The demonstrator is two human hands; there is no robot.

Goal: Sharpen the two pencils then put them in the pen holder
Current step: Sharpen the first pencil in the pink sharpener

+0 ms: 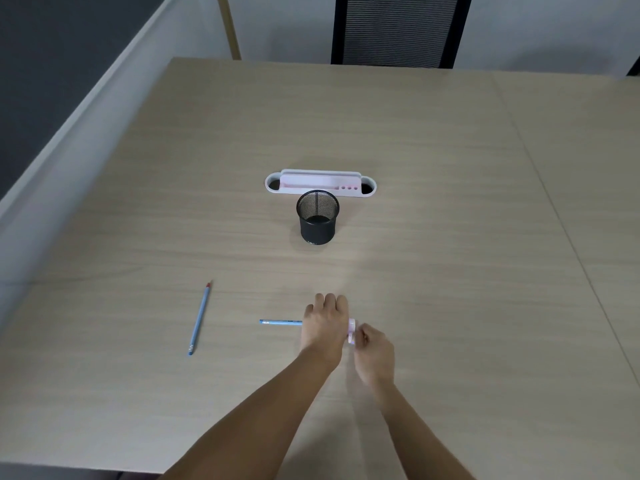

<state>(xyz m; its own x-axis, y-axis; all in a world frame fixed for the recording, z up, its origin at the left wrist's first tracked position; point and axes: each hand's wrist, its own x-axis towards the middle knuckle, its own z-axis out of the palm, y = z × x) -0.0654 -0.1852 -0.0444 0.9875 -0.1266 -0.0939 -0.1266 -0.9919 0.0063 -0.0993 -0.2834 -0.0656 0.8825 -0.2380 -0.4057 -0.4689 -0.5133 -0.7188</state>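
Observation:
My left hand (325, 323) grips a blue pencil (280, 322) that sticks out level to the left; its other end is hidden by the hand. My right hand (372, 344) pinches a small pink sharpener (351, 330) held right against the left hand. Whether the pencil tip is inside the sharpener is hidden. A second blue pencil (200, 317) lies alone on the table to the left, red tip pointing away. The black mesh pen holder (318, 216) stands upright further back in the middle and looks empty.
A white and pink desk organiser (320, 183) sits just behind the pen holder. The wooden table (450, 202) extends wide on all sides. A black mesh chair (398, 29) stands at the far edge, and a partition wall runs along the left.

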